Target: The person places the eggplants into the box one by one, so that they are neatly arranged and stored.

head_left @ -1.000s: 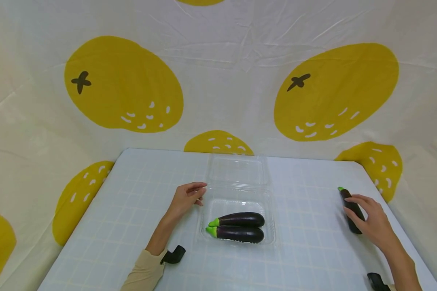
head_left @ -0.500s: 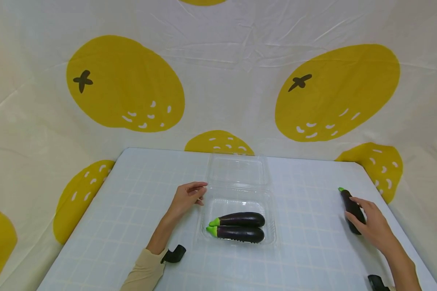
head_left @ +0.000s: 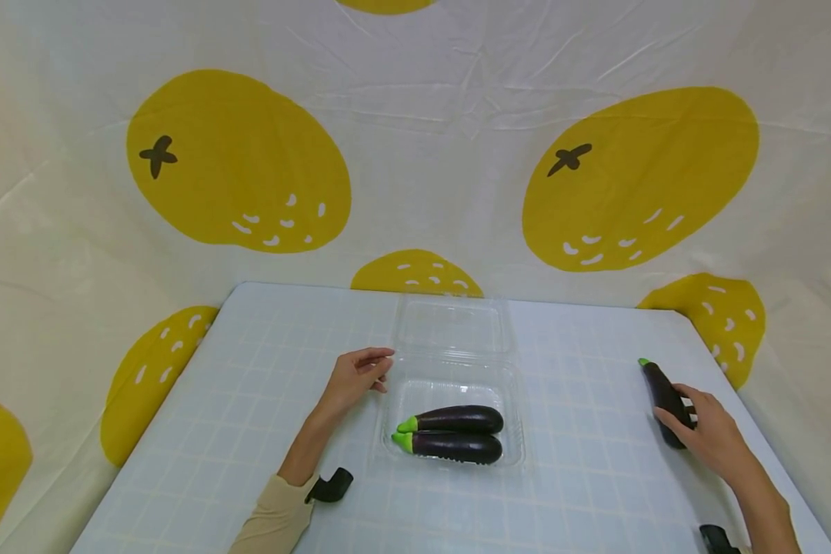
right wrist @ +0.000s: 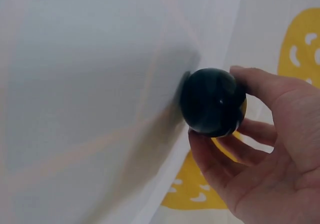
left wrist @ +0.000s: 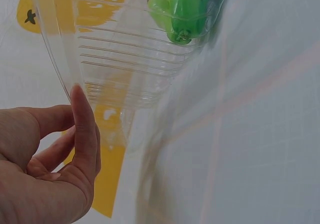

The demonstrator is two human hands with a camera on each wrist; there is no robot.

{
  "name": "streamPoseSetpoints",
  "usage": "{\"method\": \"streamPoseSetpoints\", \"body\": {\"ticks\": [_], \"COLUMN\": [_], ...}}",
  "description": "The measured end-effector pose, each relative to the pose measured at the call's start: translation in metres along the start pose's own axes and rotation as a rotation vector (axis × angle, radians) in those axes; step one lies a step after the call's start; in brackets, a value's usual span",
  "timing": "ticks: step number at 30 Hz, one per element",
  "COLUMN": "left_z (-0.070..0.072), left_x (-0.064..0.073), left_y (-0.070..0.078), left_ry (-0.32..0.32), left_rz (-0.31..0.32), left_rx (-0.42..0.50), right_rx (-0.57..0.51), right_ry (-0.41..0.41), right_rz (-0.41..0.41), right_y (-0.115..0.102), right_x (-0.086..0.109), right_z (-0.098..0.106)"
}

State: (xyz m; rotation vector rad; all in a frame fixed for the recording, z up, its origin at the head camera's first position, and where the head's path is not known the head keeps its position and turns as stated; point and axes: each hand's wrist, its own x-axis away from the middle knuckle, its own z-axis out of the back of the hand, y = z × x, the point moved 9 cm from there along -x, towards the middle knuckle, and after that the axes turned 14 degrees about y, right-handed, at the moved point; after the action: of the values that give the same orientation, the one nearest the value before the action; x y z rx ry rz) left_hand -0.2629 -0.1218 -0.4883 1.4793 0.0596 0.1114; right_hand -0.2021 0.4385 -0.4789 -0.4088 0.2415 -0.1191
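In the head view my right hand grips a dark purple eggplant at the right of the table, its green stem end pointing away. The right wrist view shows the eggplant's round dark end between thumb and fingers. My left hand is at the left rim of a clear plastic clamshell box, fingers loosely bent, fingertips right at the rim. Two more eggplants, a rear one and a front one, lie side by side in the box, green ends left.
The clamshell's lid stands open toward the back of the table. A pale checked cloth covers the table. Behind it and at the sides hangs a white curtain with yellow fruit prints.
My right hand has closed further round the eggplant, whose green end has shifted slightly left. My left hand and the box with its two eggplants have stayed put.
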Motion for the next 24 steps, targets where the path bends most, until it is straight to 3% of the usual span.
{"method": "streamPoseSetpoints", "body": {"ticks": [11, 24], "left_z": [0.0, 0.0], "left_x": [0.001, 0.001], "left_y": [-0.001, 0.001], "left_ry": [0.006, 0.004], "left_rz": [-0.001, -0.018], "left_rx": [-0.018, -0.005], "right_rx": [0.021, -0.032], "right_ry": [-0.057, -0.013], "right_rz": [-0.052, 0.009], "right_y": [0.001, -0.021], "right_x": [-0.001, 0.002], "right_z": [-0.003, -0.001]}}
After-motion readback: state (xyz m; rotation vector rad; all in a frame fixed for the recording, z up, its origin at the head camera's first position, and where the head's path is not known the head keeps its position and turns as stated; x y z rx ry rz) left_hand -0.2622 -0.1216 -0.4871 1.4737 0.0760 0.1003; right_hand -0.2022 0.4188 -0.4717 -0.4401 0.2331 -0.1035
